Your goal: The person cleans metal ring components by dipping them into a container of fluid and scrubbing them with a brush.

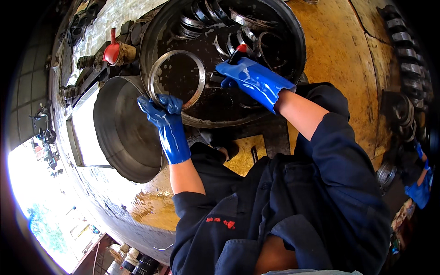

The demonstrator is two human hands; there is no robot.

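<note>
My left hand (165, 110), in a wet blue rubber glove, is closed on the lower left rim of a shiny metal ring (200, 68). The ring is tilted up over a wide round tub (300, 41) of dark liquid. My right hand (250, 78), gloved alike, is wrapped round a black tool with a red end (241, 47) that sticks out above the fist. A dark part shows below the fist, close to the ring; the glove hides the rest, so its kind is unclear. Several more metal rings (252, 20) lie in the tub's far part.
An empty-looking metal drum (128, 133) leans beside the tub at left. Behind it stands a small pail (126, 54) with a red scoop (111, 52). Rows of dark metal rings (410, 68) line the right edge. The yellowish floor (339, 50) looks stained and wet.
</note>
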